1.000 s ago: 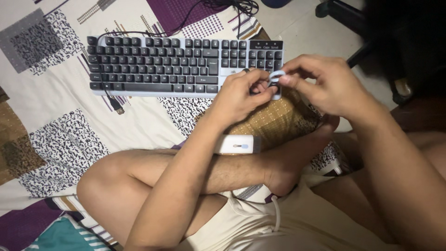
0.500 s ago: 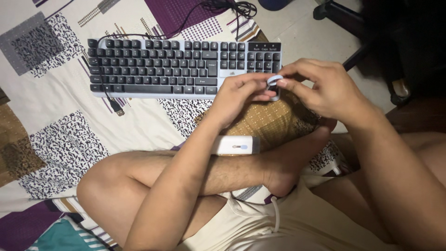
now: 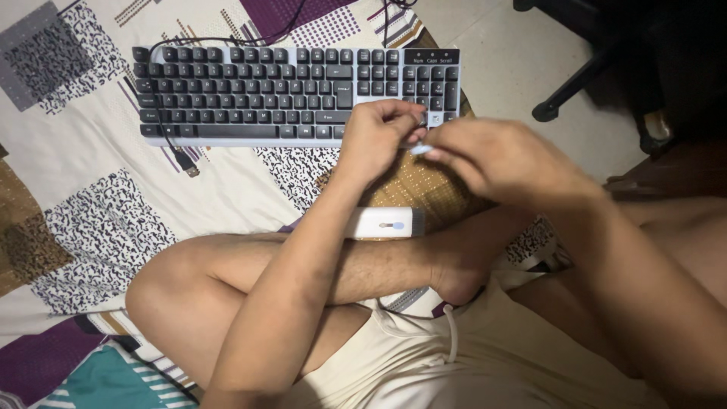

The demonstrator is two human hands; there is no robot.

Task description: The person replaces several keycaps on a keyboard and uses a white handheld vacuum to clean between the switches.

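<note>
A small pale blue object (image 3: pixel 421 149) is pinched between the left hand (image 3: pixel 379 136) and right hand (image 3: pixel 503 163), just below the black keyboard's (image 3: pixel 295 95) lower right corner. A smooth white rectangular case (image 3: pixel 381 223) lies below the keyboard on patterned fabric (image 3: pixel 98 220).

Both hands, the left hand (image 3: pixel 379 140) and right hand (image 3: pixel 500 163), have dropped slightly below the keyboard's (image 3: pixel 295 95) lower-right corner.

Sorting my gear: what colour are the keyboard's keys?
Black keys on a silver-grey frame; the keyboard shows clearly in the head view.
</note>
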